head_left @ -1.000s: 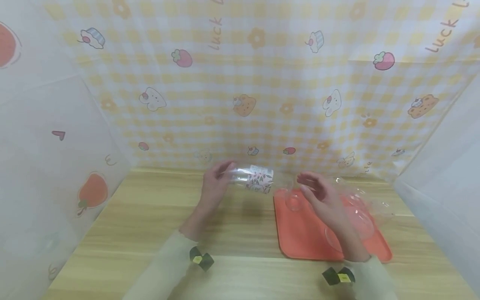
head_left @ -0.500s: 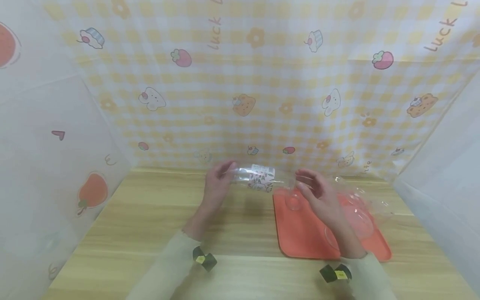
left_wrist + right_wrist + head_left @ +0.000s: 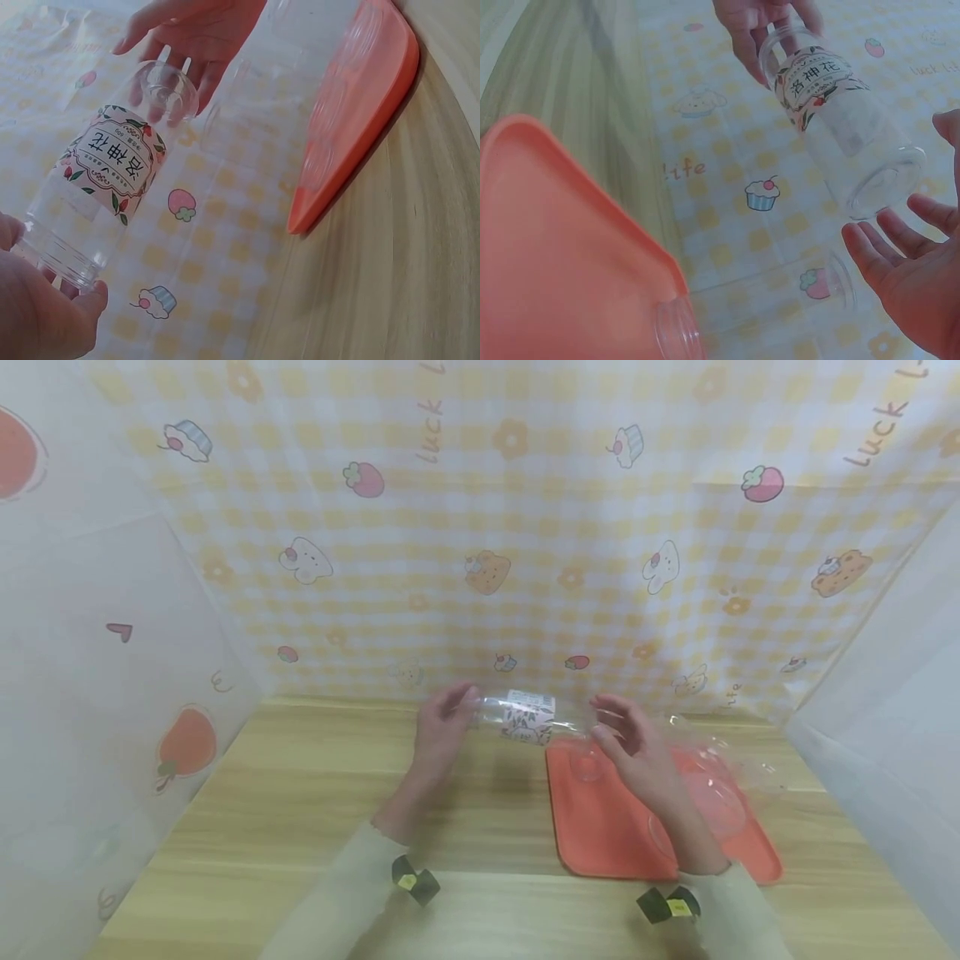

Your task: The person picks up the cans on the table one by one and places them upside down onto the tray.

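Observation:
A clear plastic bottle (image 3: 528, 718) with a pink floral paper label is held lying sideways above the table. My left hand (image 3: 438, 731) grips its threaded mouth end, with the thumb against the rim in the left wrist view. At the other end, my right hand (image 3: 641, 752) faces the bottle's base with its fingers spread and slightly bent. In the right wrist view the right fingertips (image 3: 855, 234) lie right by the base edge; whether they touch it I cannot tell. Nothing shows through the bottle's clear wall.
An orange tray (image 3: 592, 835) lies on the wooden table (image 3: 300, 827) at the right, partly under my right arm. Several clear bottles (image 3: 716, 806) lie on it, some reaching past its far edge. A checked cloth (image 3: 487, 527) hangs behind the table.
My left hand and the bottle have shifted slightly to the right. The right hand has moved slightly left, narrowing the gap to the bottle's base. The tray stays put.

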A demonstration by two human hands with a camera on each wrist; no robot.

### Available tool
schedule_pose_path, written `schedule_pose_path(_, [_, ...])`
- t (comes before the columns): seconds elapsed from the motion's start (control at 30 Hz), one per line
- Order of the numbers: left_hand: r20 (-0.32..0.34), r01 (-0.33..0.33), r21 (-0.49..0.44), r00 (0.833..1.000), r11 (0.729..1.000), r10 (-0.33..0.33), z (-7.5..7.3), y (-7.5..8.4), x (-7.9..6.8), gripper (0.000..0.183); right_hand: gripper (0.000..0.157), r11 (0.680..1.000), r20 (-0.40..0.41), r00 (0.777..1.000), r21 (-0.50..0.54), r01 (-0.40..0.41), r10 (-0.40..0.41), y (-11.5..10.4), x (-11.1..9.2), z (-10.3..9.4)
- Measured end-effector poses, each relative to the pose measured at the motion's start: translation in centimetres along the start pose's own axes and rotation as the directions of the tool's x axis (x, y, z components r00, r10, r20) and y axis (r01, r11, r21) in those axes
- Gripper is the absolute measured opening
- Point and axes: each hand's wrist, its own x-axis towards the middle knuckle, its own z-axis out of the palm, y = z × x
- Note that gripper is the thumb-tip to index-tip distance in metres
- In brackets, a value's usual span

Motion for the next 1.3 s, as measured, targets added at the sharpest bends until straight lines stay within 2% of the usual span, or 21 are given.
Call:
schedule_pose_path(0.33, [-0.013,-0.005,-0.073,1.000,0.997,0.005,0.7,0.2,-0.2,0.034,0.051,0.999,0.051,0.999,0.051,-0.010,0.008,0.1,0.2,0.8])
schedule_pose_path(0.53, [-0.017,-0.003,-0.074,1.000,0.997,0.002,0.8,0.4,-0.3,0.030,0.050,0.998,0.060,0.997,0.054,0.039,-0.043,0.1,0.3,1.0])
schedule_pose_path(0.93, [-0.007,-0.031,-0.034,0.999,0.999,0.031,0.3,0.1,-0.2,0.029,0.051,1.000,0.045,0.999,0.009,0.018,-0.019,-0.3,0.2,0.9])
schedule_pose_path(1.3, [0.013,-0.036,-0.068,0.999,0.997,0.037,-0.5,-0.4,-0.1,0.029,0.052,0.999,0.023,0.999,0.003,0.047,-0.047,-0.3,0.4,0.3])
